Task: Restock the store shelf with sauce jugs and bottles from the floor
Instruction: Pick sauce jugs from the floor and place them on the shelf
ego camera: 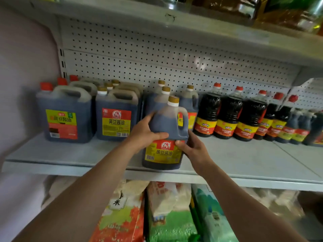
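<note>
- Sauce jug [164, 137]: dark liquid, gold cap, red-and-yellow label. Stood upright at the front edge of the shelf [70, 154], in front of the row of like jugs.
- Left hand [145, 131]: fingers and thumb curled round the jug's left shoulder, the thumb laid across its front just above the label.
- Right hand [192, 147]: wrapped round the jug's lower right side, the thumb pressed on the label's upper right corner.
- Large jugs, red caps [64, 110]: set at the far left of the shelf, in a file running back to the pegboard [157, 58]; yellow, green and red label.
- Large jugs, gold caps [117, 112]: placed just beside the red-capped ones, label matching that of the held jug.
- Smaller handled jugs [188, 102]: grouped behind the held jug, partly hidden by it.
- Dark bottles, red caps [229, 116]: lined up along the right of the shelf, touching side by side.
- Bagged goods [167, 215]: stacked on the level below the shelf; contents cannot be told.
- Upper shelf [227, 35]: packets seen only in part, blurred.
</note>
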The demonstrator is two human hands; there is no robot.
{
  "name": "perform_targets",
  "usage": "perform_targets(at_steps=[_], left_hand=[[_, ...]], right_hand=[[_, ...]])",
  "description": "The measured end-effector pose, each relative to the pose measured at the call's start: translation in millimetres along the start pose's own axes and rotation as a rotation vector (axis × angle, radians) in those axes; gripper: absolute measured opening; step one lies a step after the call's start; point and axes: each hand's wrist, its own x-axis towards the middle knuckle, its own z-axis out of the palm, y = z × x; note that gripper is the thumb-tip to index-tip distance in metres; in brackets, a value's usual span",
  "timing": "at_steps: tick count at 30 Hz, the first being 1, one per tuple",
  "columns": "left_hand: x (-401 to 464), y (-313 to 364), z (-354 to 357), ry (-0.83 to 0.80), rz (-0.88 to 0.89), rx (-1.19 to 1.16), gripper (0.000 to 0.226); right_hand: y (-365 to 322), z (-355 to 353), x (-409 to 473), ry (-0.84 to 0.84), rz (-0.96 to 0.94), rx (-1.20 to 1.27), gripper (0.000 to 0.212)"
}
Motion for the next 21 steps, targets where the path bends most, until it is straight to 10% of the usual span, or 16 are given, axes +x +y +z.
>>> perform_targets(at_steps=[21], left_hand=[[45.0,-15.9,-6.8,-0.04,-0.053,-0.011,0.099]], right_hand=[[28.7,-1.9,46.3,-0.173,0.155,-0.19,0.069]])
